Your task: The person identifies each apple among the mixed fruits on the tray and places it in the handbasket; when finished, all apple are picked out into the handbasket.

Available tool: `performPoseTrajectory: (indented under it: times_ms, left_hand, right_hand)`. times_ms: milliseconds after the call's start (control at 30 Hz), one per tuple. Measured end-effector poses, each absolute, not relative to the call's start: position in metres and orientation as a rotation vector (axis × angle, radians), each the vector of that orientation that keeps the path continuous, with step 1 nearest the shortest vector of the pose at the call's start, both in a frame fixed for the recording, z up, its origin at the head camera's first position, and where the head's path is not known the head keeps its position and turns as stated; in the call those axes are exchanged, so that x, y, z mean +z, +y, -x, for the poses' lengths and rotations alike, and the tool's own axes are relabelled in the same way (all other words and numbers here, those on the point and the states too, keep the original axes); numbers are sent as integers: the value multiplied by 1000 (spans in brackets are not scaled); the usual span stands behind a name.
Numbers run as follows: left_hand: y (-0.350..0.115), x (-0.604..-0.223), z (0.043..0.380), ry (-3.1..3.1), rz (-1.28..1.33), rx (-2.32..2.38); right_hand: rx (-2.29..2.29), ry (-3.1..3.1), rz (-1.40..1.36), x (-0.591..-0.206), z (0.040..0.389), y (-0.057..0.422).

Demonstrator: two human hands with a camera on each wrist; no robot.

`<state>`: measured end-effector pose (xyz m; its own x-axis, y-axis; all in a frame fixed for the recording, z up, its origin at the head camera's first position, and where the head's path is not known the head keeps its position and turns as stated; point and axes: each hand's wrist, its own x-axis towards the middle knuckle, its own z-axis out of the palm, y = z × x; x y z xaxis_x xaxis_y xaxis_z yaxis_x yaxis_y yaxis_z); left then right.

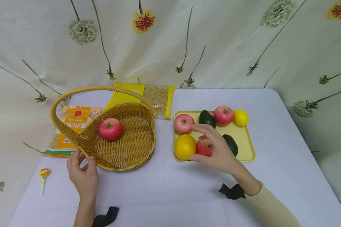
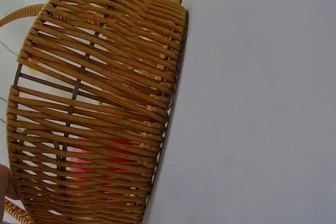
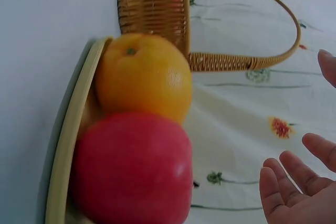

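Note:
My left hand (image 1: 83, 175) grips the near-left rim of a wicker basket (image 1: 136, 135), close to the foot of its handle. One red apple (image 1: 110, 129) lies inside the basket; in the left wrist view it shows red through the weave (image 2: 58, 129). Over the front of a yellow tray (image 1: 245, 151) hovers my right hand (image 1: 216, 149), thumb and fingers spread apart and holding nothing. Its fingertips are beside an orange (image 1: 184, 147), and a red apple (image 1: 204, 147) is partly covered by the hand. In the right wrist view, the orange (image 3: 144, 77) sits behind that apple (image 3: 134, 169).
The tray also holds two more apples (image 1: 224, 115), a lemon (image 1: 241, 118) and two dark green avocados (image 1: 206, 119). Behind the basket lie a yellow bag (image 1: 156, 97) and an orange-labelled bag (image 1: 76, 119). A lollipop (image 1: 44, 176) lies at the left table edge.

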<state>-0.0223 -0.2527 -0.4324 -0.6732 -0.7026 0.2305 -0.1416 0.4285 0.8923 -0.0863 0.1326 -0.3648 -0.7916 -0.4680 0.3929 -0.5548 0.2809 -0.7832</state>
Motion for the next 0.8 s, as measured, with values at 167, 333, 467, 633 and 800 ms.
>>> performPoseTrajectory:
  times_ms: [167, 333, 467, 633, 800]
  left_hand:
    - [-252, -432, 21, -2086, -699, -1222]
    - [-252, -433, 22, -2087, -696, -1224]
    - [-252, -433, 22, -2092, -699, -1231]
    - [-252, -433, 21, -2087, -681, -1225]
    - [-252, -433, 22, -2086, -680, -1227]
  right_hand:
    - [1470, -2405, -847, -378, 90, 170]
    - [1416, -2407, -721, -393, 93, 193]
    - [1411, -2447, -626, -403, 94, 202]
    - [1401, -2465, -607, -409, 96, 203]
    - [1397, -2485, -586, -413, 96, 203]
